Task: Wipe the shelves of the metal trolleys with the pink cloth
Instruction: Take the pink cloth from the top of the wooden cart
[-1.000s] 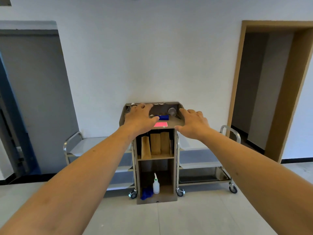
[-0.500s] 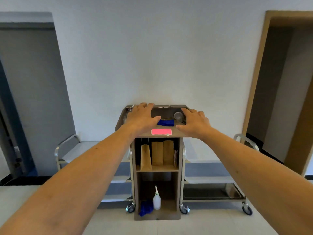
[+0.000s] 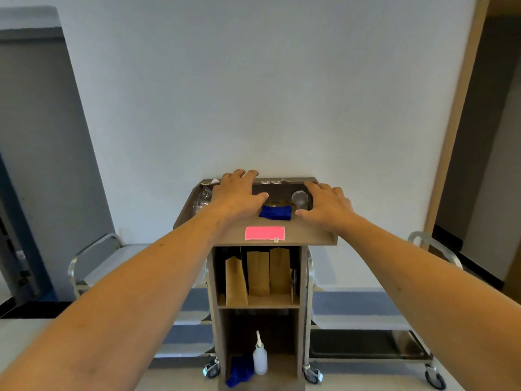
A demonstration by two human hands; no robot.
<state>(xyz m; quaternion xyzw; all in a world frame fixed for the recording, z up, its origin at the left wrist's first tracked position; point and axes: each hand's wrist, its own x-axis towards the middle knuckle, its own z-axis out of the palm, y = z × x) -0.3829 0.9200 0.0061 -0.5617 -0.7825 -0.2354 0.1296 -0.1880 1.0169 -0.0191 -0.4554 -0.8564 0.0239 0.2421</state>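
both hands, left hand (image 3: 238,193) and right hand (image 3: 328,206), lie flat and empty; reaching for the pink cloth (image 3: 265,233) could snag the blue cloth (image 3: 275,212) beside it.

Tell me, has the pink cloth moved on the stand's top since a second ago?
No. The pink cloth lies flat at the front edge of the wooden stand, just in front of the blue cloth, as before. Only the camera came closer.

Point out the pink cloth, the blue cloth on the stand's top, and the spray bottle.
pink cloth (image 3: 265,233), head view, middle of the folded cloth.
blue cloth (image 3: 275,212), head view, centre of the crumpled fabric.
spray bottle (image 3: 260,360), head view, on its white body.
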